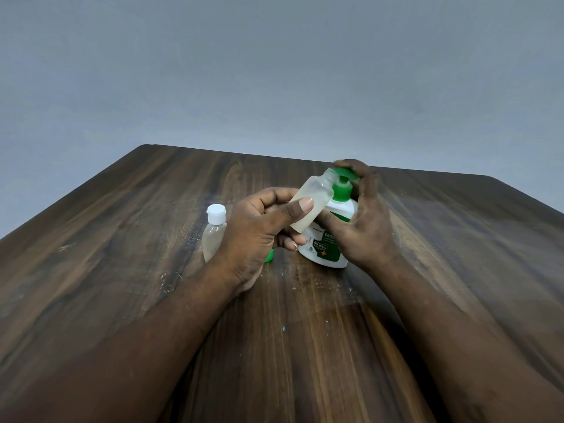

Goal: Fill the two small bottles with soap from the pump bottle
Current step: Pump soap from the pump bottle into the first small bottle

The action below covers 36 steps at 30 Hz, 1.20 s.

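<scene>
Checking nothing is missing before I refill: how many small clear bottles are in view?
2. The uncapped bottle is tilted in the left hand at the pump bottle; the white-capped bottle stands on the table, left of that hand.

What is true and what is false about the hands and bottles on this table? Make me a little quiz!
1. The left hand holds a small open bottle, tipped toward the pump. True.
2. The other small bottle has a green cap. False: its cap is white.
3. The right hand lies flat on the table. False: it grips the pump bottle, with fingers on the pump head.
4. The table is dark wood. True.
</scene>
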Each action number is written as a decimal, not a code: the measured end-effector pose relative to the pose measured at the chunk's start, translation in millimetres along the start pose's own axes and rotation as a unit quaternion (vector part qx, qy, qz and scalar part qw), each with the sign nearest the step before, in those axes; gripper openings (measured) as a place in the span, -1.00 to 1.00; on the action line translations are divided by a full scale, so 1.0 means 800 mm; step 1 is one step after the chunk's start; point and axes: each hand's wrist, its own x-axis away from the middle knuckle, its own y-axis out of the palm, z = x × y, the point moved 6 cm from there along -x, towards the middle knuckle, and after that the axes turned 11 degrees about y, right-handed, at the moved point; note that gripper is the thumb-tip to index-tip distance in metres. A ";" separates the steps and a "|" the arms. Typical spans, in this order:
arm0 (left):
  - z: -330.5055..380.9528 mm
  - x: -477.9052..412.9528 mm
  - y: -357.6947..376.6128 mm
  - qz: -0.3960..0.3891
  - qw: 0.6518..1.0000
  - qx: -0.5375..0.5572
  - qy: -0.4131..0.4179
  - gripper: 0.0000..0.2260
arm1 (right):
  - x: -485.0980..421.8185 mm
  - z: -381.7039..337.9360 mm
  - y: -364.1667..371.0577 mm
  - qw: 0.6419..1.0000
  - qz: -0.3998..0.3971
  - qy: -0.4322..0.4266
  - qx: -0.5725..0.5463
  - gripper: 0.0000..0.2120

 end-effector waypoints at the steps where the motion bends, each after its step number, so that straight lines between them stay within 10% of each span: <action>1: 0.000 0.001 -0.001 0.001 1.000 -0.004 0.001 -0.54 | 0.000 0.000 0.000 1.000 0.000 -0.001 0.003 -0.34; 36: -0.001 0.002 0.001 0.011 1.000 0.007 -0.004 -0.56 | 0.000 -0.004 0.000 1.000 0.012 -0.003 0.018 -0.32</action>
